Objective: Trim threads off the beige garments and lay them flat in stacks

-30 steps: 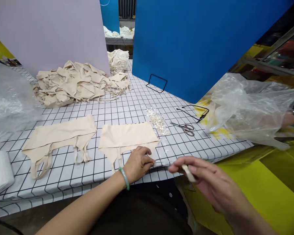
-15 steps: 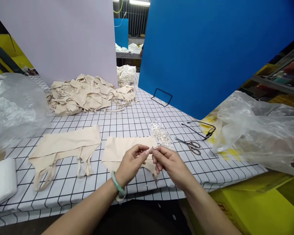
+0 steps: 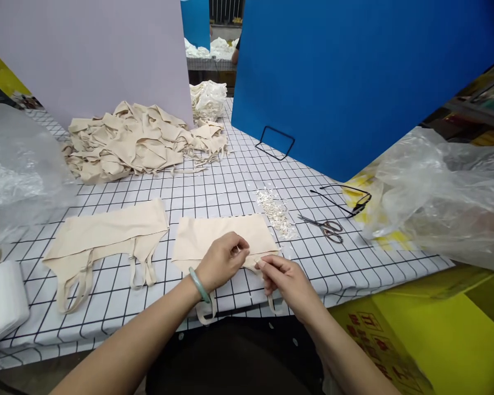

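Hands at the near edge of the tabletop (image 3: 214,192), over a beige garment (image 3: 222,237) spread flat on the checked cover. My left hand (image 3: 222,262), with a green bangle (image 3: 200,285) at the wrist, has its fingers curled and pressed together, thumb and forefinger pinching the garment's lower hem. My right hand (image 3: 286,280) sits just beside it, fingertips drawn together in a pinch on a small piece at the same hem; what exactly lies between them I cannot tell. Two thin straps (image 3: 206,312) of this garment hang over the near edge toward my lap.

A second beige garment (image 3: 107,236) lies flat to the left, apart from the first, its straps trailing toward the near edge. A heap of beige garments (image 3: 140,140) sits toward the far left of the tabletop against a pale board (image 3: 86,55). A scatter of small white bits (image 3: 276,211) lies just past the right corner of the held garment, with scissors (image 3: 327,227) beyond it and eyeglasses (image 3: 346,198) near a blue board (image 3: 354,82). A clear plastic bag (image 3: 444,192) covers the right edge; another plastic bag (image 3: 16,170) rests at the left edge.
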A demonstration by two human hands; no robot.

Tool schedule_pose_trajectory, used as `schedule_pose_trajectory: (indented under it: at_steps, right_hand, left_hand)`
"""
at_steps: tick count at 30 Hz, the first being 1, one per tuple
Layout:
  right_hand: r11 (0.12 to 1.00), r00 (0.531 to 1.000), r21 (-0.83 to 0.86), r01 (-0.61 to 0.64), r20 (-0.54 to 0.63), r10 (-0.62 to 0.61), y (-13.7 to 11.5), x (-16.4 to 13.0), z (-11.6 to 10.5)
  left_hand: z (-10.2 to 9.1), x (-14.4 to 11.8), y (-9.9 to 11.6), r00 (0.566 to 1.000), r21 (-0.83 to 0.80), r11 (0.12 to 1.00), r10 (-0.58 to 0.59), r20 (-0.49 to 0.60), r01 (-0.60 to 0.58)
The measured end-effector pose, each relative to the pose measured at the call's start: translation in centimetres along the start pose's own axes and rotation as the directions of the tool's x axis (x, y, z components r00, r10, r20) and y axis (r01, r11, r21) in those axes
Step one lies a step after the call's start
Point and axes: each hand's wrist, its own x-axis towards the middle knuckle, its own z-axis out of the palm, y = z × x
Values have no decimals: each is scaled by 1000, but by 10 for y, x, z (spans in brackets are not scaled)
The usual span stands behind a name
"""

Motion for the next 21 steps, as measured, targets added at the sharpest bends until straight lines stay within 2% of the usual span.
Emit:
schedule_pose_trajectory:
  at_steps: [3, 5, 7, 10, 13, 18, 21]
  right_hand:
    - [995, 994, -17, -102, -48, 102, 6, 9, -2]
    - [991, 990, -44, -130, -53, 128, 7, 15, 0]
    - [989, 989, -44, -142, -47, 140, 6, 19, 3]
    - [988, 988, -37, -152, -41, 150, 2, 23, 9]
    - [987, 987, -33, -159, -30, 158, -2, 27, 16]
    - [984, 985, 34, -175, 8, 175, -5, 34, 29]
    - [981, 986, 93, -169, 9, 169, -5, 40, 34]
  left_hand:
    - [0, 8, -18, 986, 302, 941, 121, 114, -151]
    - [3, 13, -29, 968, 381, 896, 166, 186, -227]
    - [6, 16, -36, 959, 416, 868, 209, 191, -272]
    - [7, 21, -43, 960, 378, 882, 246, 135, -279]
    - [2, 24, -43, 975, 261, 939, 211, 74, -223]
    - [-7, 26, -35, 991, 151, 983, 94, 97, -108]
    - [-8, 26, -34, 991, 131, 987, 81, 110, -95]
